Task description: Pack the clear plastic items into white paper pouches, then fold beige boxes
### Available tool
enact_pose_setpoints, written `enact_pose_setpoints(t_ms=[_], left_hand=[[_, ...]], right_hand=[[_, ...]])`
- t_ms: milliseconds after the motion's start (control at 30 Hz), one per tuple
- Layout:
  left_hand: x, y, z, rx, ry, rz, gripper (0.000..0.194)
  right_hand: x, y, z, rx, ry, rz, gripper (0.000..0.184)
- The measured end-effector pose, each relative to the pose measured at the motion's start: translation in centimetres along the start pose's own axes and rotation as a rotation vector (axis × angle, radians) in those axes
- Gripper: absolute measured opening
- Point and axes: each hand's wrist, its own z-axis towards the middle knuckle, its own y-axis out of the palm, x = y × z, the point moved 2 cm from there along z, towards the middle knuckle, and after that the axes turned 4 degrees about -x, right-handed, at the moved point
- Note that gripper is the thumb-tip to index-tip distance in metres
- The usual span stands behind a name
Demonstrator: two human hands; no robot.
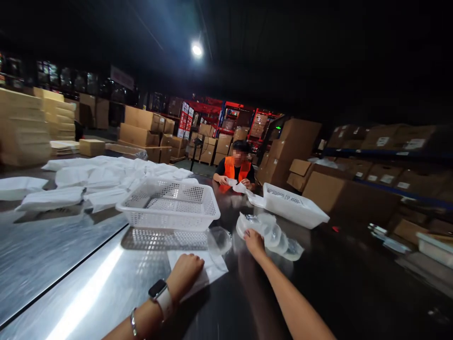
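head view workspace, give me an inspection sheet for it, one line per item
surface: shiny steel table with a seam and strong glare.
job's things: flat white bag under the left hand; pile of clear round plastic lids under the right hand.
clutter: two white perforated plastic baskets, near and far; heap of white bags at left.
grippers: left hand, smartwatch on wrist, pressed flat on the bag; right hand with fingers on the lids.
cables: nothing seen.
surroundings: dim warehouse, stacked brown cardboard boxes, red shelving, a person in an orange vest across the table.
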Motion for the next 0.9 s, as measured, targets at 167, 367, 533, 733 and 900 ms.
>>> enact_pose_setpoints(t_ms=[167,367,533,733,900], left_hand=[[0.1,-0.6,-0.1,0.005,0.005,0.013,0.039],[0.3,-1.3,-0.6,-0.002,0.001,0.008,0.040],[0.3,-1.1,-0.6,0.010,0.008,0.018,0.039],[0.0,-0.2,-0.1,0.034,0.026,0.039,0.033],[-0.6,-0.2,-0.2,0.039,0.012,0.044,0.025]], right_hand=[[-0.8,-2.5,1.9,0.087,-0.261,0.040,0.015],[-3.5,-2.0,-0.9,0.068,-0.683,-0.053,0.025],[-5.0,-0.1,-4.0,0.048,-0.826,-0.211,0.026],[-6.1,1.6,-6.3,-0.055,-0.812,-0.320,0.036],[-9.0,2.8,-8.5,-0.191,-0.655,-0.446,0.065]])
